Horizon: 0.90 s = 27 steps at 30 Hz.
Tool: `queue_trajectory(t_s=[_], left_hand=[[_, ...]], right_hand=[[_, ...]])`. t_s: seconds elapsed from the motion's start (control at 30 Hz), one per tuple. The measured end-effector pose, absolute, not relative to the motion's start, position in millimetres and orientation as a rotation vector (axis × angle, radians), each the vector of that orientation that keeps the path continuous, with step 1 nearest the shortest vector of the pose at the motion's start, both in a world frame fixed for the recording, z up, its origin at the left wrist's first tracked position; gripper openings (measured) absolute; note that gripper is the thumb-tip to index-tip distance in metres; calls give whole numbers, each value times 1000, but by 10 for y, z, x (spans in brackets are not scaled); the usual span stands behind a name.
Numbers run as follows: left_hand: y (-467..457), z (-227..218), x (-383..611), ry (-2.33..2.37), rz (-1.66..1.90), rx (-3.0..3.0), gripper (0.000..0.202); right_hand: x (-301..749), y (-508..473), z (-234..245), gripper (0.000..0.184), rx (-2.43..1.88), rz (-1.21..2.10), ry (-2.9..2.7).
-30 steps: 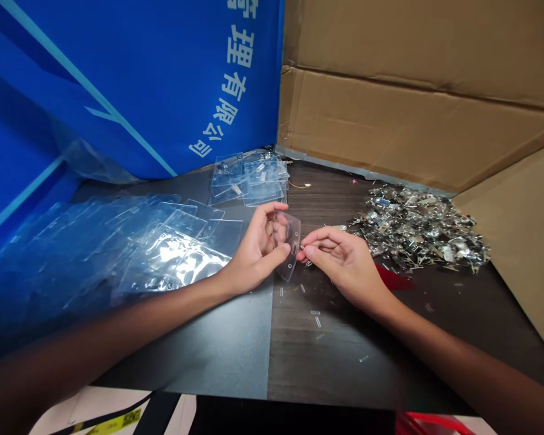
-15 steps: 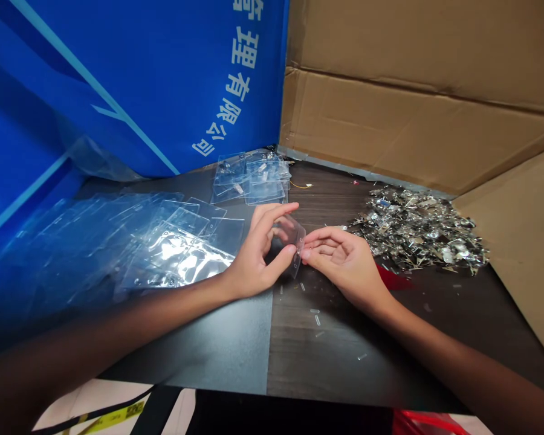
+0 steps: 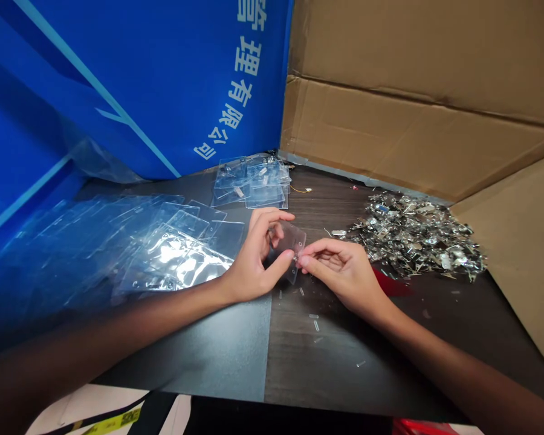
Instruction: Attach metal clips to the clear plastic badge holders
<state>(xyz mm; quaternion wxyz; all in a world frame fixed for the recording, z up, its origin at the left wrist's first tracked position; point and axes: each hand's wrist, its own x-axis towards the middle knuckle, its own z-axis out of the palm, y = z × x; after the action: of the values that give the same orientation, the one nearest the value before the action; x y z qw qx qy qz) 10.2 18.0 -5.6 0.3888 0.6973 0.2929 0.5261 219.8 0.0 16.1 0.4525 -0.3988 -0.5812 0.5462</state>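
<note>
My left hand holds a clear plastic badge holder between thumb and curled fingers, its slotted edge facing right. At that edge my right hand pinches with thumb and fingertips. A small shiny bit shows there, seemingly a badge clip, mostly hidden by the fingers. Left of my hands lie many overlapping clear badge holders. A smaller stack of badge holders with clips on them sits at the back. On the right is a heap of metal badge clips with clear straps.
Small clear plastic strips are scattered on the dark table. A lone clip lies beside the heap, near something red. A blue printed panel and cardboard walls stand behind.
The right hand's fingers have shifted slightly at the badge holder's edge, and a small shiny bit now shows there. The lone clip beside the heap is more visible. The view has tilted a little.
</note>
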Motion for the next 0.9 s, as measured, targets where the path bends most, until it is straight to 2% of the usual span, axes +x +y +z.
queue_trajectory(t_s=[0.23,0.47,0.8,0.9], left_hand=[[159,-32,89,698,1293,1741,45],[168,-52,114,682,1313,1700,44],[200,-76,136,771,1421,1820,37],[193,-87,126,779,1420,1859,36]], right_hand=[[2171,16,161,5,-937,1293,-1448],[2188,2,149,25,-1140,1251,-1323],[2156,-58,196,3,-1091,1065,-1453],[2153,-74,198,3,-1071,1013,-1496]])
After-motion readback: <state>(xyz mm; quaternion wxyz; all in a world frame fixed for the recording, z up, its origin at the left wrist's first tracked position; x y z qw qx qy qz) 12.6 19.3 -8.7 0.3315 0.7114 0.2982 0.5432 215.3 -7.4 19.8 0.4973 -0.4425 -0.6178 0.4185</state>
